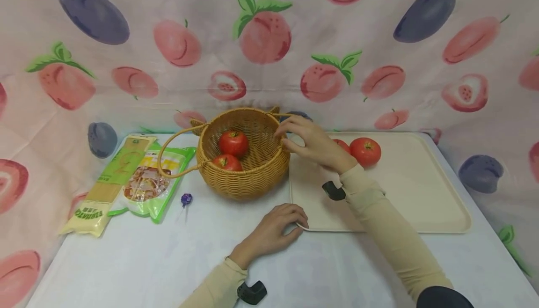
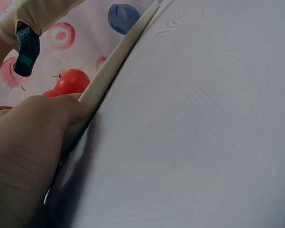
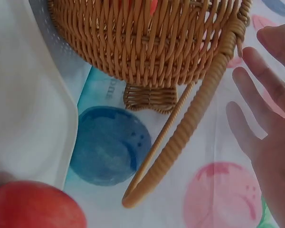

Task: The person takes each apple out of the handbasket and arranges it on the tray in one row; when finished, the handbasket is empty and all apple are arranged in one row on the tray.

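A round wicker basket [image 1: 242, 181] stands at the middle back with two red, tomato-like fruits [image 1: 234, 143] inside. My right hand [image 1: 313, 142] is at the basket's right rim, beside its raised handle [image 3: 187, 126]. Its fingers are spread and relaxed, holding nothing in the right wrist view. To the right lies a cream tray [image 1: 412, 191], bearing two more red fruits [image 1: 365, 152] near its back left. My left hand [image 1: 275, 228] pinches the tray's near left corner, and its thumb lies on the outer edge [image 2: 102, 78]. Its other fingertips are hidden in the left wrist view.
On the left, a long pack of noodles [image 1: 107, 177] partly overlaps a green and white food bag [image 1: 153, 181]. A purple-wrapped lollipop [image 1: 186, 199] lies in front of the basket's left side. Behind the white table [image 1: 147, 266] hangs a fruit-print cloth [image 1: 269, 83].
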Motion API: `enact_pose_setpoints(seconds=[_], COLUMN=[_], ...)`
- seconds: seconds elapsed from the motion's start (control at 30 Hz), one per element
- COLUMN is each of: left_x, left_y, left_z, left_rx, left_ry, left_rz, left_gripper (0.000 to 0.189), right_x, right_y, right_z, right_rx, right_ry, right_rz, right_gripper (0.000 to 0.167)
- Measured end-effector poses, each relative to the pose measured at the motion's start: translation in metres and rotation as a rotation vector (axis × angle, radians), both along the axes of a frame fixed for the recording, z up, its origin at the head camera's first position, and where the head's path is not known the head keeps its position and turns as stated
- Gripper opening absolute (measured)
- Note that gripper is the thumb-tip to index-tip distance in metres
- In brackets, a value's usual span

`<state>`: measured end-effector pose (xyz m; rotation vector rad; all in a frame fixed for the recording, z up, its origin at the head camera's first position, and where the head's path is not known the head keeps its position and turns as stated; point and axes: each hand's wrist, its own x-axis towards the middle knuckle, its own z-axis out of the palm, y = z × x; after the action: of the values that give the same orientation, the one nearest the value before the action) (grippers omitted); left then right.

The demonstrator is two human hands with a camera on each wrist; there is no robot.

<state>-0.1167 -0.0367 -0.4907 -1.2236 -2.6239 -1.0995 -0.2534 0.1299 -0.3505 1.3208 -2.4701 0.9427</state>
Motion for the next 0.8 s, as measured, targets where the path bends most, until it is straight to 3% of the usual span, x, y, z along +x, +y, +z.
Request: enact_pose_setpoints(seconds=[0.3,0.8], left_x=[0.001,0.000], left_y=[0.000,0.000], left_z=[0.000,0.001], left_rx=[-0.004,0.000], left_ry=[0.024,0.006], left_rz=[0.003,-0.002], left_gripper=[0.009,0.010], right_x=[-0.003,-0.008], right_y=[-0.015,-0.047], right_z=[0.005,0.006], right_rx=[0.076,0.239], right_ry=[0.043,-0.054], right_rz=[0.033,0.147], right_gripper=[0.019,0.025])
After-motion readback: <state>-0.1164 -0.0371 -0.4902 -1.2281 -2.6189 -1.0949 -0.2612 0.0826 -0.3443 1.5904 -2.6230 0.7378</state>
